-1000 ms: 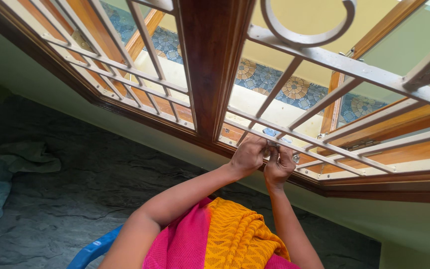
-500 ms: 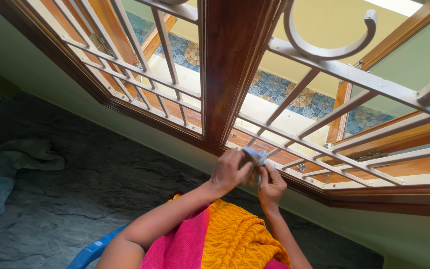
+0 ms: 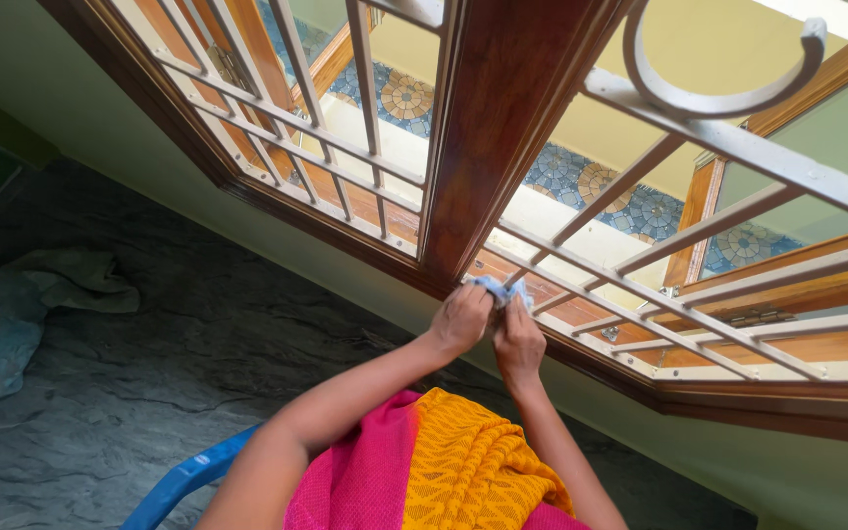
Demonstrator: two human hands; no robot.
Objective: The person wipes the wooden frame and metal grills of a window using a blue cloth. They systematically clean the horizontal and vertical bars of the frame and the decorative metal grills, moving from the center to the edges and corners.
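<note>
My left hand and my right hand are raised together in front of the lower corner of a wooden window frame. Both hold a small light blue cloth, which sticks up between the fingers. The cloth sits just below the lowest white metal grille bar of the right pane. Parts of the cloth are hidden inside my fists.
White grille bars with a curled scroll cover both panes. Behind them are open wooden shutters and patterned tiles. A dark stone floor, a grey-blue heap of fabric and a blue plastic chair edge lie below.
My hands drew back from the lower grille bar with the blue cloth and now bunch it together just below the frame. The view has shifted left.
</note>
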